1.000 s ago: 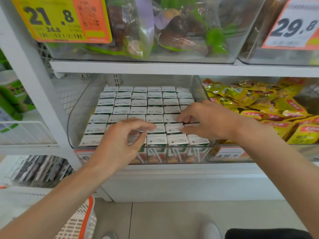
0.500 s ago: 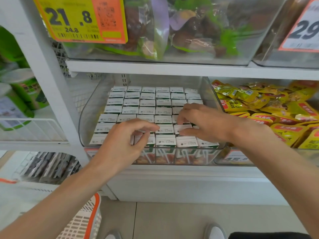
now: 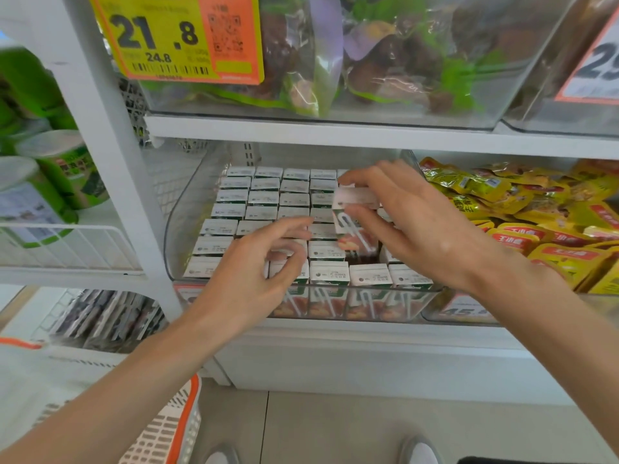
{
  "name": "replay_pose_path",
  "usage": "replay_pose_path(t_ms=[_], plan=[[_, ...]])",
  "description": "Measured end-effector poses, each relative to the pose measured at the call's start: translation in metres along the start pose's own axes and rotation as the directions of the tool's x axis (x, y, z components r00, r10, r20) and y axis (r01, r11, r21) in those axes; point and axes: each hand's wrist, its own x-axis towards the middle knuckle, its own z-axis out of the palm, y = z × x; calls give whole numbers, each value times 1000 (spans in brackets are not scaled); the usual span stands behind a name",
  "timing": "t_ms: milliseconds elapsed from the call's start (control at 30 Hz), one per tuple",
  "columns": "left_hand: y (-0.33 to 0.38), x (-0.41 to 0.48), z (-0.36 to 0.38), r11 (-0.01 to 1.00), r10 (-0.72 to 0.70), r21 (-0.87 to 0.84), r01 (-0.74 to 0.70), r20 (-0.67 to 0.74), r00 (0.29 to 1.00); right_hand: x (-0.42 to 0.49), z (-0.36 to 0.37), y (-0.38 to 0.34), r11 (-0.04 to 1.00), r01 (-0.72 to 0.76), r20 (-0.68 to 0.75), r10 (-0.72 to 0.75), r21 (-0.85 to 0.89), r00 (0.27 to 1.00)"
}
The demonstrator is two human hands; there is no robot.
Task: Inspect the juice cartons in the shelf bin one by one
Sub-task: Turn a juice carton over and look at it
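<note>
A clear shelf bin (image 3: 187, 209) holds several rows of small white-topped juice cartons (image 3: 264, 199). My right hand (image 3: 425, 226) pinches one juice carton (image 3: 351, 226) between thumb and fingers and holds it lifted above the rows, its green and red front with a straw showing. A dark gap (image 3: 361, 259) shows in the rows below it. My left hand (image 3: 254, 272) hovers over the front left cartons with fingers loosely bent, holding nothing.
Yellow snack packets (image 3: 522, 226) fill the bin to the right. The upper shelf (image 3: 335, 132) hangs close above with a bin of bagged goods and a price tag (image 3: 174, 38). Green cans (image 3: 50, 182) stand at left. A white and orange basket (image 3: 167, 430) sits below.
My right hand has pulled one carton up out of the rows, leaving a gap. My left hand has lifted slightly off the cartons. The view has shifted left.
</note>
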Motion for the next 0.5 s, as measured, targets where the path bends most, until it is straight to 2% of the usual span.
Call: replay_pose_path(t_ms=[100, 167, 233, 367, 433, 500], plan=[[8, 2, 0, 992, 44, -116, -40, 35, 998, 3, 3, -14, 993, 12, -115, 1, 117, 993], [11, 3, 1, 980, 76, -189, -68, 35, 996, 3, 10, -26, 969, -22, -139, 58, 246, 989], [12, 3, 0, 960, 34, -277, -27, 22, 999, 2, 18, -36, 911, -100, -121, 161, 401, 979], [5, 2, -5, 929, -70, -365, 63, -5, 998, 0, 26, -42, 622, -314, 45, 408, 718, 912], [3, 1, -9, 903, -113, -418, 96, -16, 993, -4, 32, -44, 494, -377, 137, 454, 783, 880], [2, 0, -11, 889, -137, -444, 116, -17, 990, -8, 39, -47, 421, -403, 185, 468, 813, 864]])
